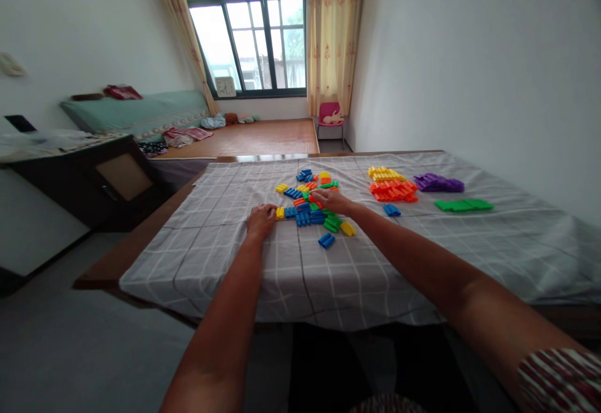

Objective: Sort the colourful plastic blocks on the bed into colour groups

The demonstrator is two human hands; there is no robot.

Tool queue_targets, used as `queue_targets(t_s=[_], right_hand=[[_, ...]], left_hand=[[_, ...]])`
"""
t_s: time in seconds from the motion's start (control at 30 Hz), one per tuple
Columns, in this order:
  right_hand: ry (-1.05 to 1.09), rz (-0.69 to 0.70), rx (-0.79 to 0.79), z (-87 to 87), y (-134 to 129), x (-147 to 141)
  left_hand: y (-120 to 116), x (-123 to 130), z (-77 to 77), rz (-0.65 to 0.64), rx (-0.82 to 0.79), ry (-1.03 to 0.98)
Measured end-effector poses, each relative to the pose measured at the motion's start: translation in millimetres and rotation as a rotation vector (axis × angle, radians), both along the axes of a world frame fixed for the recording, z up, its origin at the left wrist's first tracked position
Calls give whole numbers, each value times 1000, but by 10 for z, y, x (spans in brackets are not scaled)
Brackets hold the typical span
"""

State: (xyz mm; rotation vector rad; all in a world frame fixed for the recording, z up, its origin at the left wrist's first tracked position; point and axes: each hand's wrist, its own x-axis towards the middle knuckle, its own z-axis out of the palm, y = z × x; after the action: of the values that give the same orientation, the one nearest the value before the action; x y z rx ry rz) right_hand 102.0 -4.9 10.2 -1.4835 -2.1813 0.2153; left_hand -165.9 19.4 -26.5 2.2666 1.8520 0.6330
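Stretching lengthwise left to right, the block row [291, 212] meets the left hand [261, 220], grip unclear.

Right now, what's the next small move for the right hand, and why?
I'd probably have the right hand lift the loose blue piece and lay it by the far-right blue: it sits apart, nearside of the mixed pile, and the groups over there look single-coloured.

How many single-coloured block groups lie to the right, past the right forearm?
5: yellow at the back, orange in front of it, purple to their right, green in front of purple, blue in front of orange. The forearm may hide more.
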Motion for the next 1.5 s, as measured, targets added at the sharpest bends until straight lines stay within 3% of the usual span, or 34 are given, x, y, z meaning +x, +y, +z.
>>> queue_targets(t_s=[0.13, 0.3, 0.37, 0.47, 0.57, 0.67, 0.8, 0.9, 1.03, 1.23, 1.5], right_hand=[[-91, -83, 71, 114, -5, -178], [-323, -59, -30, 82, -37, -408], [-281, -62, 0, 85, -61, -450], [-51, -45, 115, 134, -140, -387], [256, -147, 130, 169, -303, -52], [457, -315, 93, 120, -551, 618], [186, -676, 199, -86, -943, 1648], [-17, -822, 130, -292, -1165, 2088], [-32, -716, 59, -489, -1253, 2181], [178, -592, -23, -595, -1255, 2265], [280, -468, 50, -681, -1241, 2393]], left_hand=[[-3, -10, 7, -14, -3, -16], [-8, -21, 23, -33, 1, -21], [-5, -25, 20, -29, -4, -37], [6, -31, 12, -16, -9, -53], [12, -34, 16, -19, -13, -60], [17, -35, 31, -19, -18, -54], [35, -30, 54, -18, -11, -21], [49, -24, 70, -3, -10, -2], [36, -26, 96, -10, -5, -6], [8, -39, 129, -1, -24, -36], [42, -49, 120, 13, -37, -39]])
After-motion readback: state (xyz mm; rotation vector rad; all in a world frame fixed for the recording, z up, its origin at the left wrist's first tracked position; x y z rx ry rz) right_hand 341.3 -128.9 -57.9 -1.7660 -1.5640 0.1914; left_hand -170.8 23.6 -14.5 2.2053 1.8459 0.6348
